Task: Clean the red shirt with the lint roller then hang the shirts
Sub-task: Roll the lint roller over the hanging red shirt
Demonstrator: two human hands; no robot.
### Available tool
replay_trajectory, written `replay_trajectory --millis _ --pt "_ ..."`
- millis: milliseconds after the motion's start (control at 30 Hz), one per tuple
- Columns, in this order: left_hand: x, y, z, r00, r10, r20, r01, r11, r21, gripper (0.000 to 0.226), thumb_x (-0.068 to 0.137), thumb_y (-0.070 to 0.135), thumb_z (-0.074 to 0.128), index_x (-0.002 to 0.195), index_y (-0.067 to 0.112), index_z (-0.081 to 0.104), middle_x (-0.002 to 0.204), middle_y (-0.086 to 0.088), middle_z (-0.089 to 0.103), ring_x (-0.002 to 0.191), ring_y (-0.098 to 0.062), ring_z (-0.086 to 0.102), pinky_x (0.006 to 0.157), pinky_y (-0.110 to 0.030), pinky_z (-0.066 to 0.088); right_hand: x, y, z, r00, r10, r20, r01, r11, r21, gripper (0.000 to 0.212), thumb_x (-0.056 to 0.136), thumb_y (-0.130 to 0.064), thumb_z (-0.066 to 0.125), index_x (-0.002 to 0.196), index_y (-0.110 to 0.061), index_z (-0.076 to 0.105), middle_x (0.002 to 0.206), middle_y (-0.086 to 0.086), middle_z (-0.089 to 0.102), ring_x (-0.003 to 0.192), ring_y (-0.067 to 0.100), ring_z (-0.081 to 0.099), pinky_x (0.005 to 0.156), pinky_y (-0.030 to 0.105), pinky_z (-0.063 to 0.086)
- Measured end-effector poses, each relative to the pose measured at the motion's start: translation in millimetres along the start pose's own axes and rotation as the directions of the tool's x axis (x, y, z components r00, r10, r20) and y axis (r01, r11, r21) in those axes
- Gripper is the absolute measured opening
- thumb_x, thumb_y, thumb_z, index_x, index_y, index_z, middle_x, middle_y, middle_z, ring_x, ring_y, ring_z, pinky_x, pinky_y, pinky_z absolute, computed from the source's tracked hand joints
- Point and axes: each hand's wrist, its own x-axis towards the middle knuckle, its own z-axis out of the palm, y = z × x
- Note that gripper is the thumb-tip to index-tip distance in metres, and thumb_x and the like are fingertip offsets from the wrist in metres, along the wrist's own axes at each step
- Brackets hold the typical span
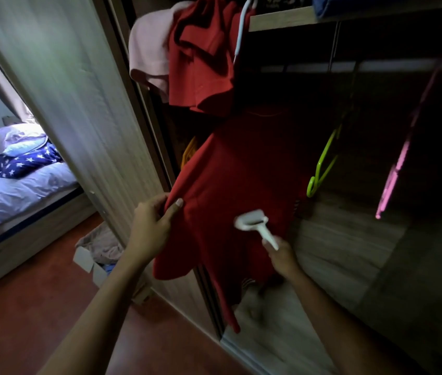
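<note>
A red shirt (236,180) hangs inside the open wardrobe, its lower part pulled toward me. My left hand (152,226) pinches its left edge between thumb and fingers. My right hand (282,255) grips the handle of a white lint roller (253,221), whose head rests against the shirt's front. Above, a second red shirt (200,55) and a pale pink shirt (146,50) hang bunched over the wardrobe's top edge beside a light blue hanger (241,31).
A green hanger (322,169) and a pink hanger (395,171) hang empty on the rail to the right. The sliding door (79,104) stands at left. A cardboard box of clothes (98,253) sits on the floor. A bed (11,185) lies far left.
</note>
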Motion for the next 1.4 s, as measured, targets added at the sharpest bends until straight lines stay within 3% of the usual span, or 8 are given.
replay_trajectory --millis 167,300,433,700,933,1100,1200,1400 --pt "2 -2 2 1.0 -0.015 -0.01 0.015 1.0 -0.004 0.01 0.095 0.039 0.058 0.093 0.036 0.068 0.094 -0.01 0.076 0.09 -0.03 0.073 0.08 -0.057 0.058 35 -66 -27 0.971 -0.098 -0.219 0.132 0.981 0.142 0.03 0.099 -0.022 0.059 0.07 -0.018 0.051 0.057 0.0 0.046 0.04 0.003 0.042 0.047 0.025 0.034" --pt "2 -4 2 1.0 -0.02 -0.009 0.02 1.0 0.011 0.012 0.099 0.026 0.06 0.095 0.033 0.069 0.091 -0.007 0.076 0.086 -0.028 0.073 0.079 -0.056 0.059 52 -113 -40 0.964 0.013 -0.264 0.095 0.915 0.391 0.021 0.1 -0.033 0.055 0.089 -0.016 0.054 0.058 -0.004 0.041 0.041 0.005 0.036 0.035 0.018 0.028" --pt "4 -9 0 0.999 -0.029 -0.021 0.029 1.0 0.004 0.029 0.091 0.043 0.057 0.098 0.02 0.074 0.087 -0.011 0.076 0.081 -0.033 0.073 0.072 -0.058 0.058 62 -118 -42 0.974 0.021 -0.226 0.082 0.897 0.435 0.023 0.099 -0.043 0.054 0.098 -0.02 0.058 0.061 -0.007 0.044 0.046 0.003 0.039 0.039 0.019 0.03" --pt "7 -11 0 0.999 -0.03 -0.015 0.029 1.0 -0.008 0.017 0.092 0.041 0.059 0.091 0.029 0.071 0.087 -0.011 0.075 0.084 -0.033 0.072 0.076 -0.058 0.058 35 10 2 0.999 0.037 -0.011 -0.037 0.999 -0.013 0.016 0.101 -0.022 0.055 0.087 -0.014 0.057 0.057 0.001 0.046 0.033 0.0 0.039 0.04 0.021 0.032" --pt "9 -13 2 0.999 -0.02 -0.033 0.02 1.0 0.014 0.012 0.1 0.023 0.062 0.095 0.029 0.071 0.087 -0.006 0.076 0.082 -0.028 0.074 0.076 -0.057 0.059 -22 69 29 0.933 0.063 0.356 0.006 0.982 -0.189 0.005 0.097 -0.025 0.063 0.093 -0.022 0.063 0.072 -0.01 0.058 0.063 0.005 0.054 0.062 0.024 0.042" --pt "8 -13 5 0.999 -0.039 -0.007 0.039 0.999 0.0 0.01 0.099 0.03 0.062 0.098 0.026 0.071 0.089 -0.006 0.076 0.084 -0.027 0.074 0.076 -0.055 0.06 -37 -2 25 0.959 -0.08 0.273 0.092 0.995 -0.033 0.017 0.098 -0.026 0.061 0.1 -0.01 0.066 0.072 -0.004 0.055 0.063 0.006 0.05 0.061 0.022 0.04" --pt "6 -15 6 0.999 -0.047 0.008 0.048 0.999 -0.017 0.031 0.091 0.048 0.058 0.1 0.023 0.074 0.09 -0.009 0.077 0.086 -0.03 0.075 0.074 -0.057 0.06 -40 -58 17 0.968 -0.195 0.159 0.176 0.976 0.129 0.022 0.099 -0.027 0.059 0.099 -0.006 0.064 0.064 -0.004 0.046 0.053 0.005 0.042 0.05 0.021 0.035" --pt "6 -14 14 0.999 -0.037 0.011 0.037 0.999 -0.002 0.026 0.1 0.034 0.059 0.104 0.013 0.074 0.09 -0.006 0.077 0.081 -0.025 0.075 0.072 -0.055 0.06 -50 -130 6 0.933 -0.332 0.142 0.28 0.913 0.295 0.022 0.1 -0.034 0.055 0.099 -0.013 0.06 0.065 -0.006 0.047 0.055 0.006 0.043 0.047 0.018 0.035"
